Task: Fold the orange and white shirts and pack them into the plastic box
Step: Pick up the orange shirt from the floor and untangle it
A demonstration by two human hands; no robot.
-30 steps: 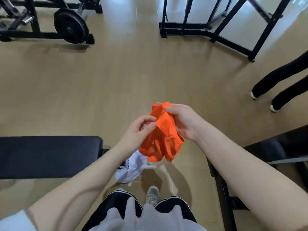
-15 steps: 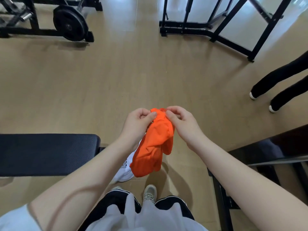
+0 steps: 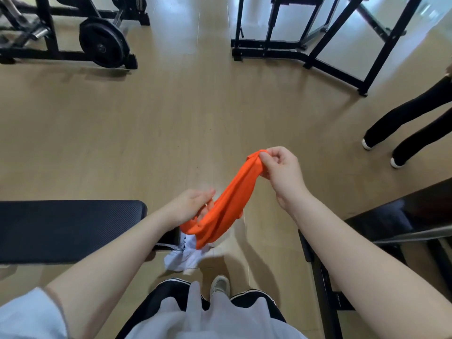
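The orange shirt [image 3: 228, 204] hangs bunched in the air between my hands, stretched on a slant. My right hand [image 3: 283, 172] pinches its upper end, raised to the right. My left hand [image 3: 190, 206] grips its lower part, its fingers blurred by motion. The white shirt [image 3: 186, 255] lies crumpled on the floor below the orange one, next to the bench end. No plastic box is in view.
A black padded bench [image 3: 66, 228] runs in from the left. A dark bench or frame [image 3: 396, 228] stands at the right. Another person's legs [image 3: 411, 128] stand at the far right. Weight machines [image 3: 102, 40] and a rack [image 3: 318, 52] stand at the back.
My hands, together at the top of the orange shirt before, have drawn apart: the right went up and right, the left slid down the cloth, stretching it out.
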